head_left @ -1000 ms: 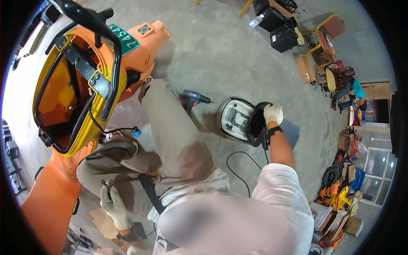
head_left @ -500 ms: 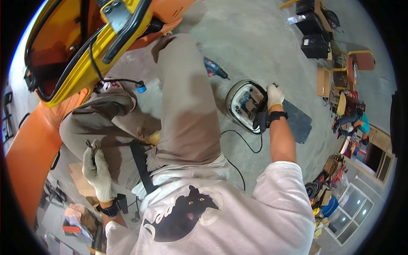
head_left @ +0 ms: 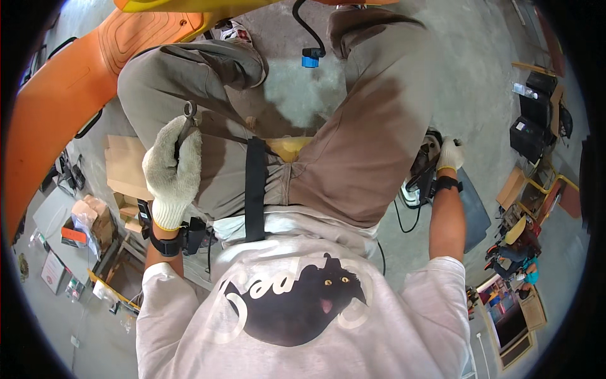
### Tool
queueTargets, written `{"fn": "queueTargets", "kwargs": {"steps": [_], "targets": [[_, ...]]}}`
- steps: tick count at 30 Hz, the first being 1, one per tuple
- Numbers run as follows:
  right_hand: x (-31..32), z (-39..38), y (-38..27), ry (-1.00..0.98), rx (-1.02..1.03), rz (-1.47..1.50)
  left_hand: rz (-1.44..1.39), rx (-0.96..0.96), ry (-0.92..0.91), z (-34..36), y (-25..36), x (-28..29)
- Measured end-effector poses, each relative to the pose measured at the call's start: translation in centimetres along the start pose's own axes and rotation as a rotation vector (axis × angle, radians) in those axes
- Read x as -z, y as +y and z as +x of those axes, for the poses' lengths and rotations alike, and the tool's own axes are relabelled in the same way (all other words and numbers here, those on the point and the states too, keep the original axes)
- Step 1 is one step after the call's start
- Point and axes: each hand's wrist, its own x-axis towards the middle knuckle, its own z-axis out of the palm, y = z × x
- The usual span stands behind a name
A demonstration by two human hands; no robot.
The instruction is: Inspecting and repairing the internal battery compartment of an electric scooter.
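Observation:
My left hand (head_left: 172, 170), in a pale knit work glove, is closed around a small metal wrench (head_left: 189, 115) whose ring end points up past the fingers. It is above my left thigh. My right hand (head_left: 450, 155), gloved too, is at the outer side of my right leg with its fingers curled; a small dark thing shows at the fingertips, too small to name. Beside it on the floor lies an oval housing (head_left: 411, 197) with a white rim and dark parts inside, partly hidden by my leg. A dark flat panel (head_left: 475, 215) lies next to it.
A black cable with a blue connector (head_left: 310, 61) hangs ahead between my legs, from a yellow and orange machine (head_left: 63, 95). Cardboard (head_left: 126, 167) lies left of me, near a cluttered table (head_left: 57, 218). Black cases (head_left: 529, 136) and chairs stand at right, with a person (head_left: 529, 273) beyond.
The view has swung left, and my right leg now covers part of the housing. The drill has gone out of sight. My left hand has turned, showing the wrench's ring end.

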Motion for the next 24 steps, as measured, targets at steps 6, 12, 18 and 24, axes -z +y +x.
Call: {"fn": "queueTargets", "kwargs": {"steps": [6,12,18,24], "targets": [[0.6,-1.2,-1.7,-0.057,0.006,-0.098,-0.039,-0.008,-0.01,-0.1,-0.2,0.2],[2.6,-3.8,-3.9,-0.008,0.21,-0.713,-0.003,-0.061,-0.028,0.1,0.1,0.3],[3.9,-3.2,-6.2,-0.415,0.095,-0.834,0.022,-0.063,-0.073,0.3,0.8,0.6],[6.9,-2.2,-5.8,-0.381,0.12,-0.866,0.019,-0.081,-0.016,-0.4,0.1,0.8]]}}
